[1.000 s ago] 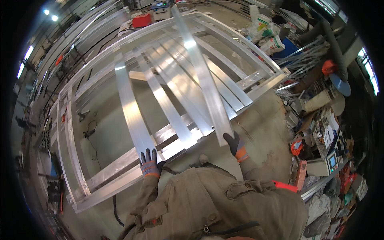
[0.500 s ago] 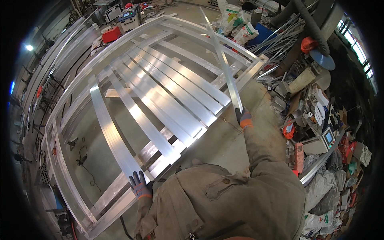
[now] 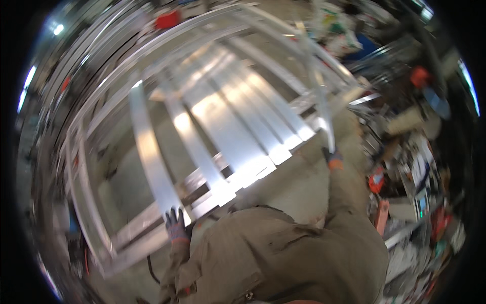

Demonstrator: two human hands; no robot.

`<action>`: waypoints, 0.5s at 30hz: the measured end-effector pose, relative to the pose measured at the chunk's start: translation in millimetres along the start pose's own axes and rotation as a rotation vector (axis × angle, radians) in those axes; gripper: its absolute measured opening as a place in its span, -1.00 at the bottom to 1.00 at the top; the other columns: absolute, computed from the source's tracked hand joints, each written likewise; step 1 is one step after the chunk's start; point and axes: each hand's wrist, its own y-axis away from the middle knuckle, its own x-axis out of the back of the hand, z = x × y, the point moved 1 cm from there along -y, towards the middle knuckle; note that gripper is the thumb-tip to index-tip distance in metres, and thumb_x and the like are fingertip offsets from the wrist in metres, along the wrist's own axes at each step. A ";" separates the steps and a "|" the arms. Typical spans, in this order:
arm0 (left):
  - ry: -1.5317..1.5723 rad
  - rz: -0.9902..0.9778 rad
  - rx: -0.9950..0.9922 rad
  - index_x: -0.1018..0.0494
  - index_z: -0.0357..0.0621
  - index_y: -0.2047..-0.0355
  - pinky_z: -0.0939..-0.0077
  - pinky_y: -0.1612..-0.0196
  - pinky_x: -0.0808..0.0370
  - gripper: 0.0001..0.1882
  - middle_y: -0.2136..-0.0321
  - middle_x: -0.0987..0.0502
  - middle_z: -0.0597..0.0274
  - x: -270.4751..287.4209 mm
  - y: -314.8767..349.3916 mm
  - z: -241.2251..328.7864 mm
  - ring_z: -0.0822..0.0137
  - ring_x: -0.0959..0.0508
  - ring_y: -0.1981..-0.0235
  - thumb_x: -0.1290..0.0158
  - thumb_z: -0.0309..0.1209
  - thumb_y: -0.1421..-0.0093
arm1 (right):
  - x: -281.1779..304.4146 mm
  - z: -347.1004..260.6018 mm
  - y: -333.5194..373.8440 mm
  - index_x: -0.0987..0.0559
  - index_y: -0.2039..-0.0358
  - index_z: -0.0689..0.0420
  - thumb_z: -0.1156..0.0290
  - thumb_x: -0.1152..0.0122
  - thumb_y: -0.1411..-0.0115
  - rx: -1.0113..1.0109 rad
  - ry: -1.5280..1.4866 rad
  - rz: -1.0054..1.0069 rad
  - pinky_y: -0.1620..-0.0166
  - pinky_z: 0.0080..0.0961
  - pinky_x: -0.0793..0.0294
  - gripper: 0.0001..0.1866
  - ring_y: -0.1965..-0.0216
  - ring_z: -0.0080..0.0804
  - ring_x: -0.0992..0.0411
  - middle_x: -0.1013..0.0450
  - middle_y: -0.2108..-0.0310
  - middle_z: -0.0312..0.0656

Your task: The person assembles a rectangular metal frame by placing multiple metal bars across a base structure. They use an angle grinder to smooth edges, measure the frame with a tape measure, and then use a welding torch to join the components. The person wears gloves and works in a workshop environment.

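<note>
My left hand point(image 3: 177, 226), in a dark glove with a coloured cuff, lies with its fingers spread on the near end of the leftmost flat metal slat point(image 3: 150, 152). Out to the right, my gloved right hand point(image 3: 333, 159) grips the near end of a long, narrow metal bar point(image 3: 324, 111). That bar slants up and away over the right side of a large metal frame point(image 3: 137, 247); its far end is blurred. Between my hands, several shiny slats point(image 3: 215, 114) lie side by side across the frame, their near ends uneven.
Long metal profiles point(image 3: 109, 38) run along the far left. A red box point(image 3: 168, 19) stands beyond the frame. White bags point(image 3: 340, 41) and a pile of metal strips point(image 3: 387, 58) lie at the far right. Closer on the right, a box with a screen point(image 3: 418, 206) stands among clutter.
The view has swung, so the scene sits further right and is smeared. My right hand still holds the bar, which now appears more upright. My left hand stays on the leftmost slat.
</note>
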 end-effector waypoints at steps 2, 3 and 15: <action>0.042 -0.009 -0.001 -0.32 0.05 -0.47 -0.23 -0.46 -0.19 -0.01 -0.54 -0.16 -0.04 5.4 3.9 0.1 -0.28 -0.10 -0.54 -0.39 0.14 -0.11 | 7.7 0.0 8.8 -0.46 -0.33 0.23 -0.18 -0.42 -0.24 0.117 -0.193 -0.001 -0.08 -0.11 -0.57 -0.13 -0.02 0.08 -0.61 -0.64 0.01 0.14; 0.054 -0.060 0.029 -0.30 0.05 -0.48 -0.27 -0.45 -0.20 0.00 -0.54 -0.16 0.00 7.6 5.4 -0.4 -0.26 -0.10 -0.55 -0.39 0.13 -0.11 | 14.2 -1.8 12.2 -0.43 -0.37 0.22 -0.18 -0.45 -0.22 0.090 -0.240 -0.049 -0.12 -0.19 -0.55 -0.09 -0.08 0.04 -0.58 -0.61 -0.07 0.15; 0.630 0.199 0.412 0.02 -0.43 -0.53 0.06 -0.55 -0.16 0.31 -0.51 -0.06 -0.40 -3.0 24.3 -43.3 -0.31 -0.10 -0.52 -0.54 -0.04 -0.02 | -42.5 -231.0 263.8 -0.41 -0.39 0.08 0.24 -0.34 -0.39 0.732 -0.586 -0.086 -0.30 -0.29 -0.48 -0.39 -0.26 -0.07 -0.46 -0.45 -0.32 -0.05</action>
